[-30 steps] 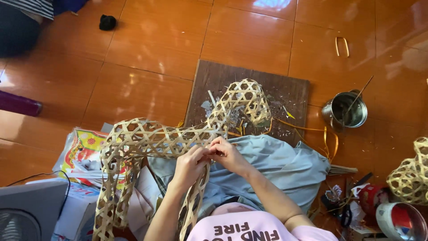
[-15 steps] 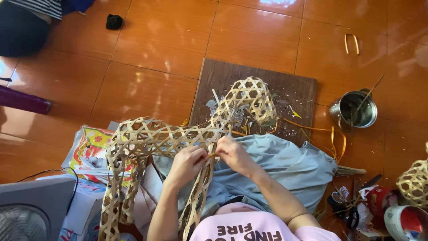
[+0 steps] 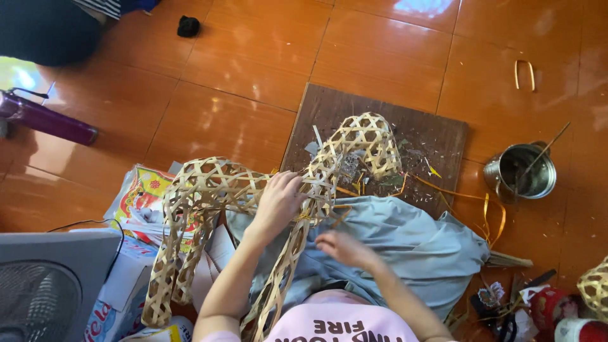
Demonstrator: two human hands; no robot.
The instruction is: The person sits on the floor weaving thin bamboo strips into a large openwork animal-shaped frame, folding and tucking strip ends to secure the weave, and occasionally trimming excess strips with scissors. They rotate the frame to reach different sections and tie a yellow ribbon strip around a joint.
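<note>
A long open-weave bamboo lattice [image 3: 215, 190] bends across my lap, with one end curling up over a dark wooden board [image 3: 430, 136] and two strips hanging down at the left. My left hand [image 3: 278, 202] grips the lattice near its middle, fingers curled over the woven strips. My right hand [image 3: 342, 247] hovers just below and to the right, over the grey cloth [image 3: 411, 244] on my lap, fingers loosely apart and holding nothing.
A metal tin [image 3: 522, 171] with sticks stands at the right. A purple bottle [image 3: 47, 120] lies at the left. A grey fan [image 3: 44, 285] and printed bags [image 3: 142, 202] sit at the lower left. Another woven piece [image 3: 595, 288] and small tools lie at the lower right.
My right hand has let go of the weave and dropped toward my lap. My left hand has stayed gripping the lattice, and the view has shifted slightly.
</note>
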